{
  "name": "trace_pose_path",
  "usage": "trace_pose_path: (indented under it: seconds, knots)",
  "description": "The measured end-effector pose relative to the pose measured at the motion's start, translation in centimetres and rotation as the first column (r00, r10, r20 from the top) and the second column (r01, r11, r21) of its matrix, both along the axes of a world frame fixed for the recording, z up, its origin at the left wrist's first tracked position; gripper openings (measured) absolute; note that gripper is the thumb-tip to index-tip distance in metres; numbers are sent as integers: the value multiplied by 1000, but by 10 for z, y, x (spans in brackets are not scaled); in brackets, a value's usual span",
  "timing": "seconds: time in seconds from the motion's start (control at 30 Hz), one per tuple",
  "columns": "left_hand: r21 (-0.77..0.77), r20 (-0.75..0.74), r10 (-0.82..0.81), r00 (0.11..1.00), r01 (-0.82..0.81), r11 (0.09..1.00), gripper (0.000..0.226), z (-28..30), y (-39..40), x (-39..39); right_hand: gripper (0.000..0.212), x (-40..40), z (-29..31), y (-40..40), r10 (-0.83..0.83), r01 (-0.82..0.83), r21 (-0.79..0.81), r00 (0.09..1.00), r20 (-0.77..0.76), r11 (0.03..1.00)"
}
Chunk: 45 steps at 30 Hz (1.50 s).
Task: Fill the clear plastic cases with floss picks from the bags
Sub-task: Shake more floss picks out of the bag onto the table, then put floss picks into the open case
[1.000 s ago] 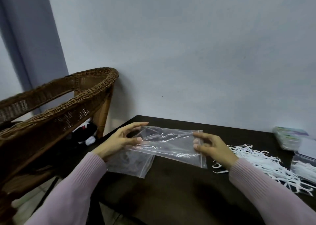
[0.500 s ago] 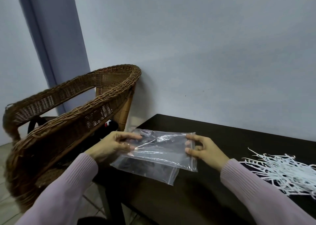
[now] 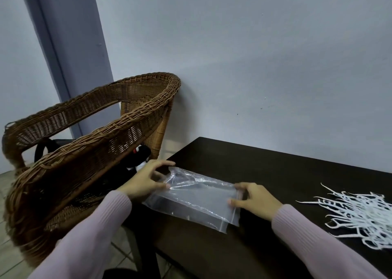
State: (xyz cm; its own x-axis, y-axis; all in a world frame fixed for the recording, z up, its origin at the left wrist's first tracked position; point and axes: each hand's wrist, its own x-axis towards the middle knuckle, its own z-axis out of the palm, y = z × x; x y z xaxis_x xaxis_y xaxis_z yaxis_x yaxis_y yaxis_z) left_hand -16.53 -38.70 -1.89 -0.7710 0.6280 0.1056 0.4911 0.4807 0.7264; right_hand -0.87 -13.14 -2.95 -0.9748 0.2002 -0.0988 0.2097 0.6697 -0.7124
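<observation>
Floss picks [image 3: 360, 217] lie heaped on the table [image 3: 265, 164], well right of the empty bag [image 3: 195, 200]; left hand [image 3: 144, 183] and right hand [image 3: 254, 200] pinch its ends, right nearer the heap

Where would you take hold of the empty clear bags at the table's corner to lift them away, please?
Probably the zip-seal end of the clear bags, from the right, where the right hand already pinches it: that strip looks stiffest, and the film lies flat on the table. The left hand holds the opposite end.
</observation>
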Motion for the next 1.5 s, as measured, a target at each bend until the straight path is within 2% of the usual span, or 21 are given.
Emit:
trace_pose_path:
  seconds: [0.07, 0.1, 0.17, 0.23, 0.33, 0.5, 0.67, 0.77, 0.87, 0.97, 1.07, 1.2, 1.5]
  knots:
    - [-164, -210, -49, 977, 15, 986, 39, -9, 4, -2, 63, 1, -3, -5, 1, -18, 222, 997, 76, 975]
    - [-260, -273, -83, 958, 10, 966, 35, -13, 4, -3, 66, 1, -4, -7, -14, -20, 387, 996, 84, 922]
    - [-419, -315, -132, 940, -12, 908, 38, -21, 5, -6, 68, 0, -9, -8, 8, -35, 620, 999, 46, 784]
    - [-515, -282, -150, 948, -17, 857, 41, -24, 6, -6, 58, -1, -11, -8, 98, -87, 670, 995, 21, 737]
    - [-595, -186, -114, 976, -20, 804, 50, -28, 7, -4, 52, -1, -13, -5, 177, -213, 636, 977, 121, 741]
    - [-610, -134, -64, 989, -31, 792, 75, -29, 14, -2, 55, -1, -13, -1, 148, -233, 608, 971, 188, 759]
    - [-603, -154, -56, 986, -49, 797, 85, -31, 15, -1, 57, -2, -16, -7, 143, -195, 631, 981, 134, 751]
    - [-610, -139, -60, 988, -38, 792, 89, -28, 17, 1, 51, 1, -18, -10, 149, -145, 611, 988, 45, 778]
    - [-602, -137, -20, 990, -67, 795, 83, -23, 22, 5, 39, 5, -18, -9, 150, -104, 569, 988, -35, 816]
    - [-522, -193, -10, 981, -94, 847, 74, -15, 38, 19, 32, 12, -17, -5, 150, -77, 514, 983, -102, 854]
    - [-459, -241, -105, 965, -18, 888, 74, -6, 67, 43, 30, 19, -13, 2, 118, -31, 449, 979, -166, 893]
    - [-357, -177, -214, 961, 140, 923, 74, -1, 110, 74, 34, 33, -7, 15, 67, 14, 449, 984, -164, 894]
    - [-318, -179, -467, 866, 398, 860, 64, -9, 215, 130, 32, 101, -11, 79, -104, 235, 506, 956, -274, 830]
